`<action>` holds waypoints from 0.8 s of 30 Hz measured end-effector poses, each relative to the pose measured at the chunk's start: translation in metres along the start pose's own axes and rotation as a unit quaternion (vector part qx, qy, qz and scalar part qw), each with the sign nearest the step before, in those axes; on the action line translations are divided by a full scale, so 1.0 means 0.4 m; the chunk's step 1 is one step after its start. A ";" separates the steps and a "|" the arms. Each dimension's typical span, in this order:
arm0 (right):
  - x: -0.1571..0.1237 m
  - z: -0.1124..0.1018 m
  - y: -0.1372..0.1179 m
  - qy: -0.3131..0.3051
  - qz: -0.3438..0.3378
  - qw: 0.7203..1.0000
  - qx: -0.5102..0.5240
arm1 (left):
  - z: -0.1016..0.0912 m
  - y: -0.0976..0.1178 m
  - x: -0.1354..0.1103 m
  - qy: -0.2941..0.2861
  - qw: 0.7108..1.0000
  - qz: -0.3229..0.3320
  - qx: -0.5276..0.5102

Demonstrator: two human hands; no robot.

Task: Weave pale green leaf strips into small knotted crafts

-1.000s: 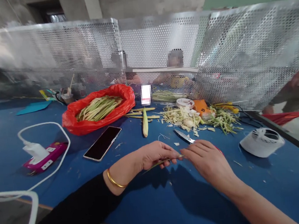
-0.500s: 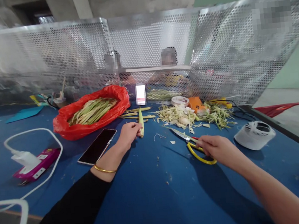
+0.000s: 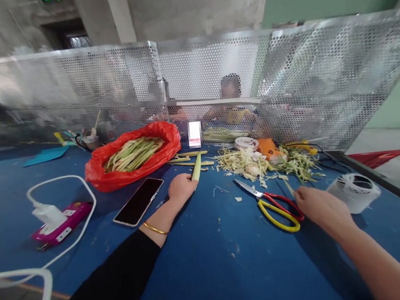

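My left hand [image 3: 183, 189] is closed on the lower end of a pale green plant stalk [image 3: 197, 167], its tip pointing away from me. The scissors [image 3: 276, 211], one handle red and one yellow, lie on the blue table with their blades toward the back left. Just right of the red handle, my right hand [image 3: 320, 205] has its fingers pinched, and a thin pale strip [image 3: 289, 187] sticks out from them. Several dry stalks [image 3: 187, 159] lie behind the left hand. A red plastic bag [image 3: 100, 181] holds many long green and yellowish stalks.
A phone [image 3: 139, 202] lies left of my left hand. A purple power strip [image 3: 64, 224] with a white cable sits farther left. Plant trimmings [image 3: 241, 161], a tape roll [image 3: 246, 143] and a white spool [image 3: 354, 191] are at right. Perforated metal panels [image 3: 206, 64] stand behind, people beyond.
My right hand has let go of the scissors, which now lie on the table, and has moved right. My left hand still holds the stalk, now tilted slightly right. The camera view has shifted.
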State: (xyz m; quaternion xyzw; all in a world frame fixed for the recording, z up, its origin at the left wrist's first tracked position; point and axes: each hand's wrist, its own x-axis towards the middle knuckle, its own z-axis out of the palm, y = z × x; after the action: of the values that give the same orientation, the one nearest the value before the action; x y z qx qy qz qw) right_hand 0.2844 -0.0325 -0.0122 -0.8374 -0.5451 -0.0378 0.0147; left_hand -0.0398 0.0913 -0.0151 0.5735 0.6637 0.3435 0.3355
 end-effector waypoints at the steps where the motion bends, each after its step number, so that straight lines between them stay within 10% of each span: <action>1: 0.000 0.008 0.000 0.015 -0.016 1.000 -0.011 | -0.001 0.003 -0.004 -0.012 0.999 -0.016 -0.034; 8: -0.039 -0.001 -0.055 0.255 -0.130 0.942 0.177 | 0.042 0.073 -0.132 -0.108 0.948 -0.079 -0.287; 11: -0.071 -0.014 -0.138 0.106 -0.136 0.904 0.392 | 0.072 0.092 -0.210 -0.136 0.924 -0.070 -0.352; 15: -0.098 -0.027 -0.266 -0.109 -0.073 0.779 0.613 | 0.103 0.077 -0.263 -0.159 0.910 -0.034 -0.382; 24: -0.111 -0.009 -0.317 -0.126 -0.101 0.751 0.641 | 0.093 0.065 -0.248 -0.155 0.935 -0.030 -0.316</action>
State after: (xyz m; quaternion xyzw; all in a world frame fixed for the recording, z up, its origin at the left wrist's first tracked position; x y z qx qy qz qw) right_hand 0.1505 -0.0219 -0.0141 -0.5689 -0.5195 0.4252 0.4749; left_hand 0.0169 -0.0016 -0.0083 0.4638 0.4773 0.4323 0.6084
